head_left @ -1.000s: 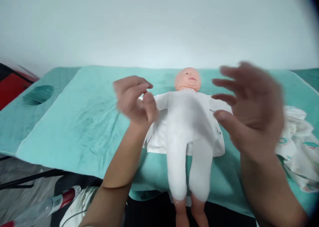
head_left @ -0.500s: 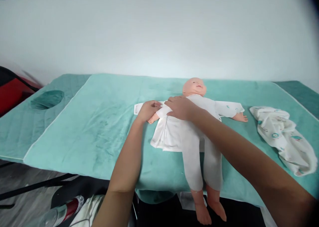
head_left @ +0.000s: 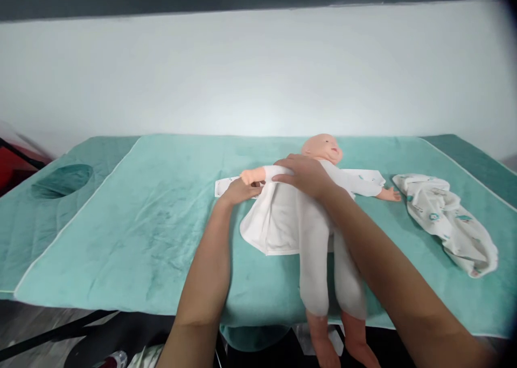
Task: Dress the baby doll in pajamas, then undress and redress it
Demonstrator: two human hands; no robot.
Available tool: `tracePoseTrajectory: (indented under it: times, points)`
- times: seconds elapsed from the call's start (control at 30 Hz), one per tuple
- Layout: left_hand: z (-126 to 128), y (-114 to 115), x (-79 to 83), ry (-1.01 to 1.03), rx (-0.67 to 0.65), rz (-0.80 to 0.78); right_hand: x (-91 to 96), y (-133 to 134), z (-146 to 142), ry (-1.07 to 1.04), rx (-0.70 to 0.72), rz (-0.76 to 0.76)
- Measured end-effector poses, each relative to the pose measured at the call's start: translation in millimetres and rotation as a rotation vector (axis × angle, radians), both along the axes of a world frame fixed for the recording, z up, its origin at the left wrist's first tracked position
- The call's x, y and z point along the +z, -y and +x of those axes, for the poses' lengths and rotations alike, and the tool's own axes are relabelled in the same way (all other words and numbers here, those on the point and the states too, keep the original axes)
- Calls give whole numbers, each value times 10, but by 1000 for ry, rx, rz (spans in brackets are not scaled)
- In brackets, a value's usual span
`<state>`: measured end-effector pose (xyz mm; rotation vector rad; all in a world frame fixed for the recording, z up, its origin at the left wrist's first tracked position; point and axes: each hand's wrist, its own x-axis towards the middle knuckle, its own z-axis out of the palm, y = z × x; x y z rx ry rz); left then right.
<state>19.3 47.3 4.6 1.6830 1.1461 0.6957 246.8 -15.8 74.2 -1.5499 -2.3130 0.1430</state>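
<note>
A baby doll (head_left: pixel 315 265) with a white cloth body lies on its back on a green-covered table. Beneath it is spread a white baby shirt (head_left: pixel 278 225), one sleeve around the doll's arm on the right side and the other sleeve reaching left. My right hand (head_left: pixel 305 175) is closed around the doll's arm (head_left: pixel 274 172) on the left side, near the shoulder. Just under that arm's small plastic hand, my left hand (head_left: pixel 240 191) pinches the shirt's left sleeve; some of its fingertips are hidden behind the doll's arm.
A crumpled white printed cloth (head_left: pixel 448 217) lies to the right of the doll. The green table cover (head_left: pixel 161 222) has a round hole (head_left: pixel 62 181) at its left end. Behind stands a pale wall (head_left: pixel 242 71). The doll's feet hang over the front edge.
The doll's left-side arm has been lifted off the shirt. My left hand has dropped below the doll's hand, onto the sleeve. The doll's body and head tilt slightly right. The view has shifted.
</note>
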Motion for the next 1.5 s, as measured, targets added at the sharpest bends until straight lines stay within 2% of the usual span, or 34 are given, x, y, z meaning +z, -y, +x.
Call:
tracePoseTrajectory:
  times: [0.07,0.13,0.23,0.43,0.5,0.67,0.77,0.9,1.03,1.13,1.23,1.33,1.43,1.5]
  points:
    - [69,95,15,-78,-1,70,5,8,59,-83,-14,7]
    - [134,185,35,-43,-59,76,-11,6,65,-109,-17,6]
    - [195,280,69,131,-105,-35,-45,-2,31,-119,-34,4]
    - [224,283,70,678,94,-268,-64,-16,31,-157,-66,-1]
    - [224,268,69,782,96,-302,-64,-21,40,-146,-54,-8]
    - [210,268,147,761,45,-394,-55,-19,41,-98,15,-7]
    - [135,224,181,819,149,-439,-67,-22,28,-82,11,-32]
    - [-38,126,168,934,337,-336,-113,-53,-15,10,-13,-45]
    - [-91,156,204,958,390,-273,-148,-88,-89,120,-55,-36]
    - [39,318,267,964,350,-257,-179,-108,-151,181,-91,-36]
    - [289,532,283,944,187,-304,-224,-140,-216,247,-92,-18]
    - [523,667,232,890,37,-383,-221,-148,-239,273,-31,-12]
    - [582,642,181,891,64,-421,-111,-24,-86,135,-16,19]
    - [520,559,170,936,171,-415,-21,163,166,-8,-120,50]
